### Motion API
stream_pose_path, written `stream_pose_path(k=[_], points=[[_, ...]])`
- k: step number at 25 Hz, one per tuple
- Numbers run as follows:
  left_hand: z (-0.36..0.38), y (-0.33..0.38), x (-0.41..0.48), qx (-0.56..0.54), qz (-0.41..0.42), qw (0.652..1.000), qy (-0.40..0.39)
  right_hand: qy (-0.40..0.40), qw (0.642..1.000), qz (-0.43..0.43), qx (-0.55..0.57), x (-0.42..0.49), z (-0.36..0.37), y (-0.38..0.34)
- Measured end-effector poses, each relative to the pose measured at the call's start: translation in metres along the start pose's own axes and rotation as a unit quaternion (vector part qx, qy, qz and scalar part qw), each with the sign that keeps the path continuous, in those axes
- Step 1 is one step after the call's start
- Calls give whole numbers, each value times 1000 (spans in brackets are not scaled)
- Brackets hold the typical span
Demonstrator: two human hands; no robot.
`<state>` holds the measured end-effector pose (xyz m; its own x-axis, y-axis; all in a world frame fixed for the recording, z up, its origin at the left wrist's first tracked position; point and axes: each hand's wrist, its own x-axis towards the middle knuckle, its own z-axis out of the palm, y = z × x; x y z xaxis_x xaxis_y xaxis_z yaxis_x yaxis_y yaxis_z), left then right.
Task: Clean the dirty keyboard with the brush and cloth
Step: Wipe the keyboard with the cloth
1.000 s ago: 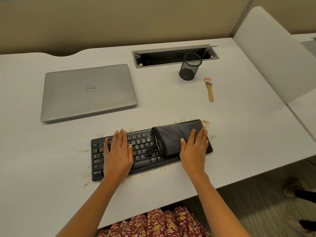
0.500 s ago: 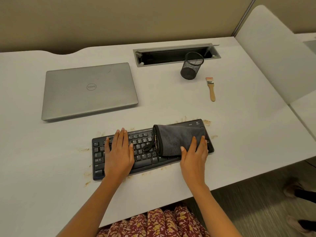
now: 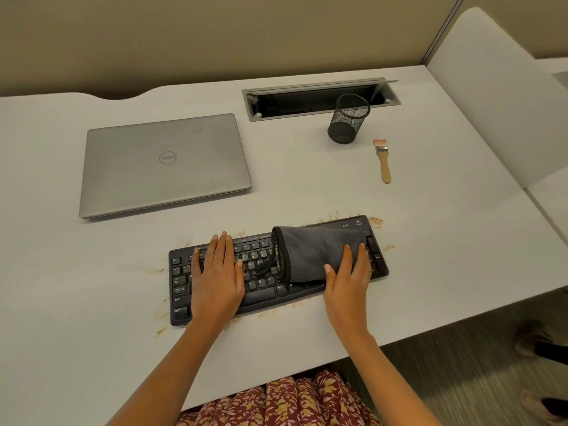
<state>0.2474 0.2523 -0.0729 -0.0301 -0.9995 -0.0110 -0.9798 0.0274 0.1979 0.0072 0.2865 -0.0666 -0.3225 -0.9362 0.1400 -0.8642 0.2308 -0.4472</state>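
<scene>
The folded dark grey cloth (image 3: 313, 253) lies lengthwise on the right half of the black plastic keyboard (image 3: 181, 292), pressed down by the right hand (image 3: 349, 279) with straight, slightly spread fingers, while the left hand (image 3: 216, 278), fingers flat and close together, steadies the uncovered keys to the cloth's left.
</scene>
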Motion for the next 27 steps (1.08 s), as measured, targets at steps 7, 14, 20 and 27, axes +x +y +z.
stream_pose_path(k=[7,14,20,27], points=[[-1,-6,2,-35,20,999,6,-48,998,-41,-12,-24,11,-30],[-5,-33,-13,-14,20,1000,-3,-23,995,-43,-83,5,-2,-7],[-4,-31,-15,-2,12,1000,4,-56,989,-88,-103,-13,7,-46],[-4,-32,-16,-15,14,1000,11,-93,979,-131,-124,-21,6,-61]])
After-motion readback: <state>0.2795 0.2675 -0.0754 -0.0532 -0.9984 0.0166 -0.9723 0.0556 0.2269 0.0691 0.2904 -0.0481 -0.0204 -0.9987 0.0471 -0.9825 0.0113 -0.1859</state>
